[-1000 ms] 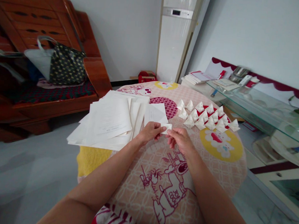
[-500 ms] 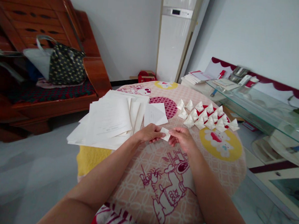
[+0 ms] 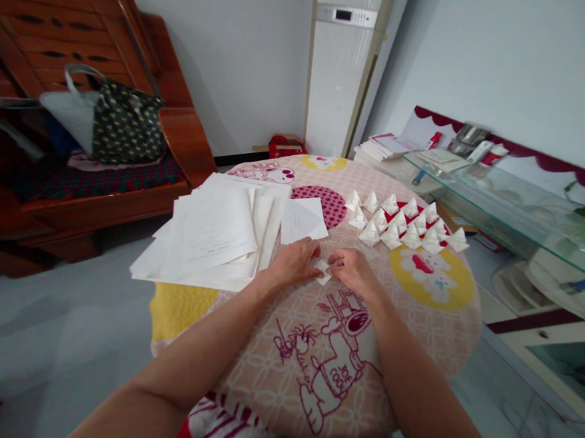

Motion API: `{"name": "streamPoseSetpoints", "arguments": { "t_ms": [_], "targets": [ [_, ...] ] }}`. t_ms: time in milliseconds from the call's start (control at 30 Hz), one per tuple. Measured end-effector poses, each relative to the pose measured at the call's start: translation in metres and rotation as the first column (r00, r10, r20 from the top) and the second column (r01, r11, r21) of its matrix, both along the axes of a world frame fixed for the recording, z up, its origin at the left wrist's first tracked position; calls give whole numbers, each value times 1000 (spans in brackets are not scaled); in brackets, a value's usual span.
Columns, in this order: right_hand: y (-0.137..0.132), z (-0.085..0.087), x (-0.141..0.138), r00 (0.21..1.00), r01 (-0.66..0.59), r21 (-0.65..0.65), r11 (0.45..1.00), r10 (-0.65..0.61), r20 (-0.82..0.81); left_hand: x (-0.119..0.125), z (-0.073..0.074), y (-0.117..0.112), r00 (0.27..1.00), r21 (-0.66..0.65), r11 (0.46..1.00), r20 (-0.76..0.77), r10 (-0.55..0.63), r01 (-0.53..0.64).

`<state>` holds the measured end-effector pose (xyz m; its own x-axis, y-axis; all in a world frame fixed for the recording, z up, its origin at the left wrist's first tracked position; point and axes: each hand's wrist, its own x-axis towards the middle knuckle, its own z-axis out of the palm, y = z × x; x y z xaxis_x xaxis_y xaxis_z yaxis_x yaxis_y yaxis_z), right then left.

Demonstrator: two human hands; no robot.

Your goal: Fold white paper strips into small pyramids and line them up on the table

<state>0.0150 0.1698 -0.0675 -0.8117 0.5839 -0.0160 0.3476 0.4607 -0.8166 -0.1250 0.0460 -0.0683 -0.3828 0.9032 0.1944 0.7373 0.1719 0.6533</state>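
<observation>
A small folded white paper piece (image 3: 323,272) lies on the round table's cartoon-print cloth (image 3: 313,354), pinned between both hands. My left hand (image 3: 293,262) presses its left side with curled fingers. On the paper's right side, my right hand (image 3: 353,270) pinches it with fingertips together. A stack of white paper sheets (image 3: 211,233) spreads just left of my left hand. Several finished folded paper shapes (image 3: 402,223) sit in rows at the table's far right, apart from both hands.
A single sheet (image 3: 302,220) lies beyond my hands. A wooden bench (image 3: 74,184) with a patterned bag (image 3: 123,124) stands at left. A glass shelf (image 3: 514,208) with books and clutter runs along the right. A white floor-standing unit (image 3: 340,69) is at the back.
Both hands have come down from just above the table to the cloth, and the folded paper piece is now pressed flat there instead of held up between the fingers.
</observation>
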Motion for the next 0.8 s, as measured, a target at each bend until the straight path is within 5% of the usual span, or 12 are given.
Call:
{"name": "streamPoseSetpoints", "arguments": {
  "t_ms": [133,300,667,800],
  "targets": [
    [5,-1,2,989,-128,161,979,138,-50,-3,3,-1,980,-88,976,-4,-199,198],
    [9,7,10,954,-287,207,935,258,154,-10,4,-3,942,-193,934,-95,-322,300],
    [4,11,10,880,-439,413,798,288,378,-16,1,0,906,-212,905,-134,-402,370],
    [8,10,11,873,-458,402,793,315,373,-16,6,-4,885,-206,883,-119,-451,422]
  ]
}}
